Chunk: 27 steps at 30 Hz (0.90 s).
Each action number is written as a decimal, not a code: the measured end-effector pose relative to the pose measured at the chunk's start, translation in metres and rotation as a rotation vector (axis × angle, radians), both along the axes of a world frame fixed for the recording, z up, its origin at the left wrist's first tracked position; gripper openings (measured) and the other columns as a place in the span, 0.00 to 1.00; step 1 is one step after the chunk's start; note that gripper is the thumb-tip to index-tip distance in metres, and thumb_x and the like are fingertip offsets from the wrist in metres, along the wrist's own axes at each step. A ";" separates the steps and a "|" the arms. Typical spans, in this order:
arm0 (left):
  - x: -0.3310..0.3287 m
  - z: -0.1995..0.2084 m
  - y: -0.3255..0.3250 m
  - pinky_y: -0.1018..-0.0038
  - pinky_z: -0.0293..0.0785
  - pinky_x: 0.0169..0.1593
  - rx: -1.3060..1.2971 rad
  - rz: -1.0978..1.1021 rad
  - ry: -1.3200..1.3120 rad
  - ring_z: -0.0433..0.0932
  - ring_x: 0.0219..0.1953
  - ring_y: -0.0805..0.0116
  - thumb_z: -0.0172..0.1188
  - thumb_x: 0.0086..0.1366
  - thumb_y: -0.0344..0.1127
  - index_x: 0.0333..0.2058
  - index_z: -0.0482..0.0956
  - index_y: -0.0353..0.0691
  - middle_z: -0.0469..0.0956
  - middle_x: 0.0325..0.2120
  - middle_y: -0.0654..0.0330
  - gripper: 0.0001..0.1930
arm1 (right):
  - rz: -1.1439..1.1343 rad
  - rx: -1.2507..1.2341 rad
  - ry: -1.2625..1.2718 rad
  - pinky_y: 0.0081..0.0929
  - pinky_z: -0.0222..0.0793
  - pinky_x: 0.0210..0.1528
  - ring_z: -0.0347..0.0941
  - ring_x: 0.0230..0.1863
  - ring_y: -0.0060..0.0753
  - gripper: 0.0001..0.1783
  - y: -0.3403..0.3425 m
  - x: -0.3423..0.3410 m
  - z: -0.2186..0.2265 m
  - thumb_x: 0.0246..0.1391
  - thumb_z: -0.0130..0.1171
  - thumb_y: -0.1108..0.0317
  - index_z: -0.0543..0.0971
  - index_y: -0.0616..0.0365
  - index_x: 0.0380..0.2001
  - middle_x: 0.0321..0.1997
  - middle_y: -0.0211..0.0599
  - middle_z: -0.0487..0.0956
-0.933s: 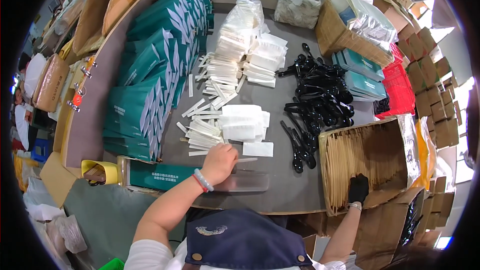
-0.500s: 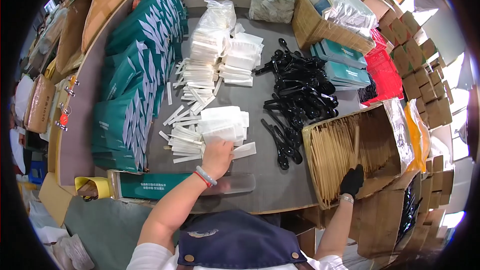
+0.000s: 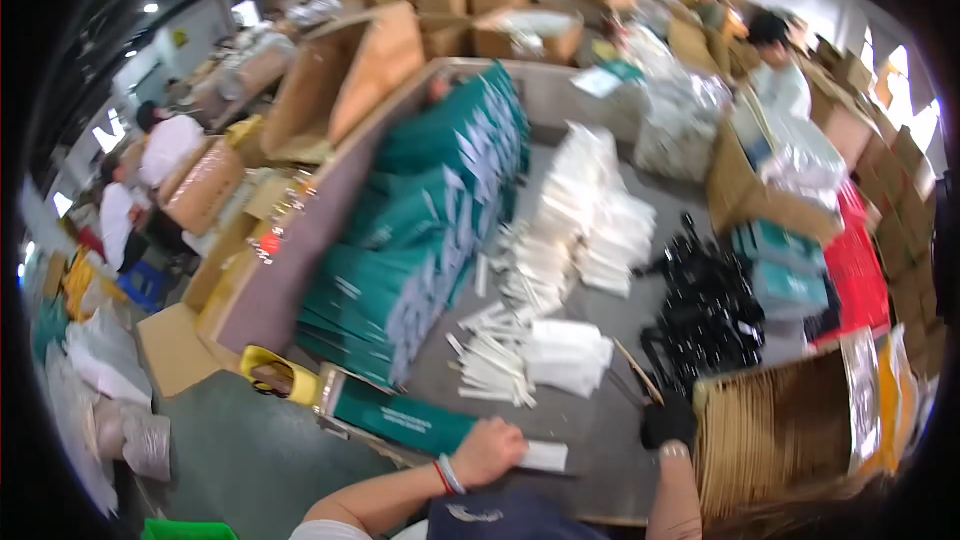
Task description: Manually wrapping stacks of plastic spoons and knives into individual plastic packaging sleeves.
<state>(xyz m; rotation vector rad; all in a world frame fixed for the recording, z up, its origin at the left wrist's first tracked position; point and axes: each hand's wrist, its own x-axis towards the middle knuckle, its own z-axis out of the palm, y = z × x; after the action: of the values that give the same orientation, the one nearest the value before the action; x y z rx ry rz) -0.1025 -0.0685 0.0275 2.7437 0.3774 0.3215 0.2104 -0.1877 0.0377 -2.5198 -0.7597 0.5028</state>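
Leaving the carton of sticks (image 3: pixel 740 445), the right hand (image 3: pixel 668 424), in a black glove, now hangs just beside it over the table, closed around the lower end of a slender wooden stick (image 3: pixel 637 369) that slants up and to the left. The left hand (image 3: pixel 490 452), bare, has come down from the paper stack to the near edge, its fingers curled over one end of a flat white packet (image 3: pixel 545 456); whether it pinches the packet or only presses on it cannot be told. That packet lies at the right end of the green package (image 3: pixel 405 422), so a piece from each supply is now away from its pile. The packet looks papery, smooth and oblong, like those in the loose white stack (image 3: pixel 568 355), while the stick is straight, thin and tan, matching the tightly ranked ones in the corrugated carton. Beyond them, glossy black plastic spoons (image 3: pixel 705 325) tangle in a heap, their rounded bowls catching the light. To the left, dark green pouches (image 3: pixel 400 265) with pale edges lean together in an overlapping row against the raised grey side wall (image 3: pixel 268 302). Blur softens the finer textures.
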 end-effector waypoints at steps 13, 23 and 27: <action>-0.026 -0.014 -0.031 0.69 0.66 0.42 0.063 0.003 -0.298 0.71 0.42 0.68 0.53 0.60 0.36 0.46 0.79 0.48 0.75 0.42 0.69 0.15 | 0.905 -0.101 -0.055 0.43 0.73 0.42 0.79 0.39 0.47 0.19 -0.005 -0.079 0.003 0.45 0.65 0.48 0.84 0.48 0.35 0.36 0.41 0.81; -0.044 0.024 -0.010 0.59 0.64 0.48 0.109 0.095 0.139 0.67 0.52 0.58 0.66 0.50 0.41 0.51 0.75 0.46 0.70 0.56 0.66 0.27 | 0.601 0.217 -0.050 0.37 0.69 0.31 0.73 0.30 0.42 0.19 -0.018 -0.094 0.033 0.49 0.64 0.63 0.81 0.43 0.48 0.28 0.36 0.76; -0.052 0.027 0.004 0.55 0.61 0.57 -0.034 0.172 0.069 0.63 0.58 0.52 0.71 0.46 0.42 0.54 0.73 0.44 0.68 0.57 0.62 0.34 | 0.807 0.111 -0.189 0.36 0.70 0.31 0.74 0.31 0.39 0.23 -0.041 -0.089 0.007 0.49 0.64 0.64 0.80 0.35 0.51 0.27 0.33 0.76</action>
<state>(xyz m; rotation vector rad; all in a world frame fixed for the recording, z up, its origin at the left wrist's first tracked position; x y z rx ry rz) -0.1549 -0.0648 0.0544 2.6999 0.6333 0.2622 0.1212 -0.2291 0.0449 -2.0917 -1.8315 0.4498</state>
